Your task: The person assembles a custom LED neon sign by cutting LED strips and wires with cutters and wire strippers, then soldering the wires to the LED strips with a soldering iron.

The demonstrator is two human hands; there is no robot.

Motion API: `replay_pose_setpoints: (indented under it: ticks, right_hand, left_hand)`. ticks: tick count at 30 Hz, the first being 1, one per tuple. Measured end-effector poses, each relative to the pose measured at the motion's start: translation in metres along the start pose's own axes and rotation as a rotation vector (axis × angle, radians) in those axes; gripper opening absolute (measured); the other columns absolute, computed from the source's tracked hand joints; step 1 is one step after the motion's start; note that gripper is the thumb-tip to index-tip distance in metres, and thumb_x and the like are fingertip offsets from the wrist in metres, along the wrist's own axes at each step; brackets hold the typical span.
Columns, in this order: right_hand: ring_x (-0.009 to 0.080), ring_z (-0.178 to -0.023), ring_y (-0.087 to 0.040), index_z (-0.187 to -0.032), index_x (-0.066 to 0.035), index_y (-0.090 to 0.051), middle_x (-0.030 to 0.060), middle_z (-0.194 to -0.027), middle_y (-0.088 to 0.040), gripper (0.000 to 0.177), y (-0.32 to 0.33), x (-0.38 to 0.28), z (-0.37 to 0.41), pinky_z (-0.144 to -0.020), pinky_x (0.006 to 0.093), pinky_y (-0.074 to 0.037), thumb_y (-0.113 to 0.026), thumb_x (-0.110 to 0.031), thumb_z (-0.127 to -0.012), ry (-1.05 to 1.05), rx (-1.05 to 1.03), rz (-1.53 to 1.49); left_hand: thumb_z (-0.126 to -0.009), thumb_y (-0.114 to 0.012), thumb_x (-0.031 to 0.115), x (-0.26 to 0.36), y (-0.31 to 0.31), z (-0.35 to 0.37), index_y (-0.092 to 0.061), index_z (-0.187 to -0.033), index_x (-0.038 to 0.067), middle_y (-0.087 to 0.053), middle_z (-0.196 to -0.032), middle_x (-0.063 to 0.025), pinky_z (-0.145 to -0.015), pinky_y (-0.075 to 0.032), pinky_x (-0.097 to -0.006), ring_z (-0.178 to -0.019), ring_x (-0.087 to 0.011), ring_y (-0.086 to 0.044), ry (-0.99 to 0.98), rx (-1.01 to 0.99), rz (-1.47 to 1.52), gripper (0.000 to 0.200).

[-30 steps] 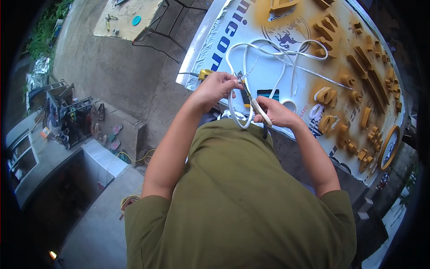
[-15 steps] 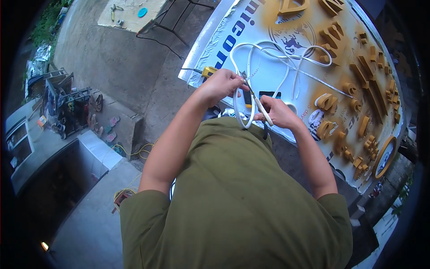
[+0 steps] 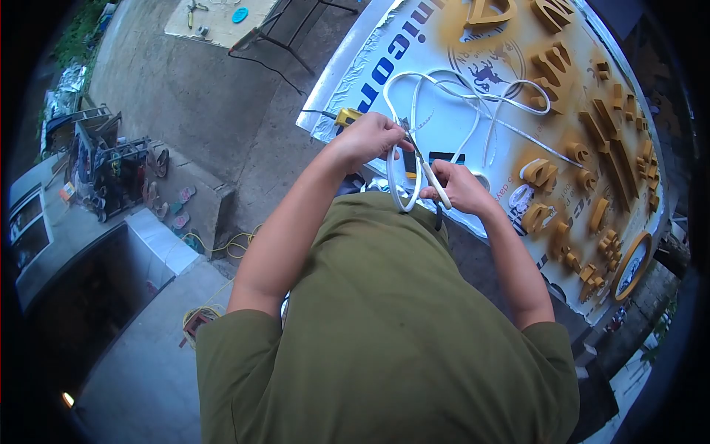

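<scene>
Left hand (image 3: 370, 138) closed around white flexible plastic strip (image 3: 390, 177), loop hanging between the 2 hands. Right hand (image 3: 460, 186) grips cream-handled scissors (image 3: 430, 176), blades pointing up-left at the left-hand pinch.

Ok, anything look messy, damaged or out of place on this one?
Mildly. The white strip sprawls in loose, crossing loops over the banner, and gold overspray stains its print around the gold letters. The left hand grips the strip, the right hand holds scissors. Nothing looks broken.
</scene>
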State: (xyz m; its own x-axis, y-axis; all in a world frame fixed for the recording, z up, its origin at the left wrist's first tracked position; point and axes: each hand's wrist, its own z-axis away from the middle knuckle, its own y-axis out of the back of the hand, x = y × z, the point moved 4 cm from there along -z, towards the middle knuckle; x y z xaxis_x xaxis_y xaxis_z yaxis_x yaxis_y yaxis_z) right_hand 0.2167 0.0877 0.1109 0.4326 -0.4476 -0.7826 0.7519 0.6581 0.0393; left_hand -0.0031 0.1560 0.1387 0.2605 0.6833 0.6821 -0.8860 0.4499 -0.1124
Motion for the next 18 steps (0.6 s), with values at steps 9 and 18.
replay_pose_setpoints:
  ticks: [9,18]
  right_hand:
    - [0.0094,-0.066,-0.05,-0.087,-0.002,-0.061,0.0014,-0.071,-0.06,0.051,-0.003,-0.001,0.001,-0.059,0.0294,-0.042,-0.092,-0.042,-0.079,0.005,0.021,0.029]
    - [0.0086,-0.066,-0.051,-0.087,-0.002,-0.061,0.0011,-0.071,-0.061,0.05,-0.005,0.005,0.0,-0.059,0.0288,-0.042,-0.092,-0.041,-0.08,0.014,0.018,0.025]
  left_hand:
    - [-0.104,-0.061,0.02,-0.002,-0.001,0.001,-0.069,-0.106,-0.005,-0.078,-0.102,-0.0121,-0.069,-0.052,-0.0238,-0.074,-0.0081,-0.063,0.008,0.004,0.013,0.026]
    - [-0.104,-0.06,0.02,-0.005,-0.001,0.001,-0.069,-0.106,-0.005,-0.078,-0.103,-0.0126,-0.066,-0.05,-0.0235,-0.073,-0.008,-0.062,0.005,-0.005,0.002,0.026]
